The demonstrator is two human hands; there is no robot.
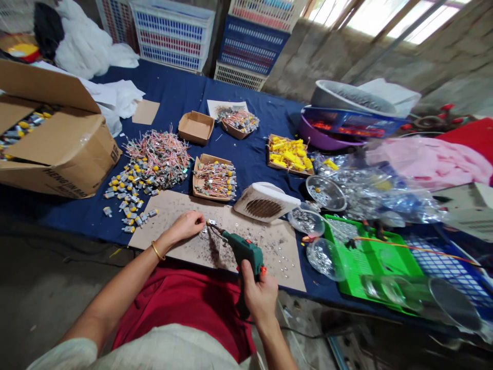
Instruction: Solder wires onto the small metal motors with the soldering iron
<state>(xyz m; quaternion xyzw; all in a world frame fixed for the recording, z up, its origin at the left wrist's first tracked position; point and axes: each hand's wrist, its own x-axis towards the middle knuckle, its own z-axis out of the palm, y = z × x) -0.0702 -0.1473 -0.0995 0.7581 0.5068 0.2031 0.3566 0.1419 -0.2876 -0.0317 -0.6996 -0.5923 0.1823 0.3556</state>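
Right hand point(259, 294) grips the green soldering gun point(242, 251), its tip at a small motor point(211, 223) that the left hand point(188, 225) pinches on the cardboard sheet point(269, 246). Soldering, I'd judge; the joint itself is too small to see. Next calls for steady contact.

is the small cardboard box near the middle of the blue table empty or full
Empty. The small cardboard box sits open-topped on the blue table, and only its bare brown floor shows inside.

cardboard box point(57, 149) | yellow parts tray point(288, 154) | green tray point(381, 257) | crates point(173, 31)
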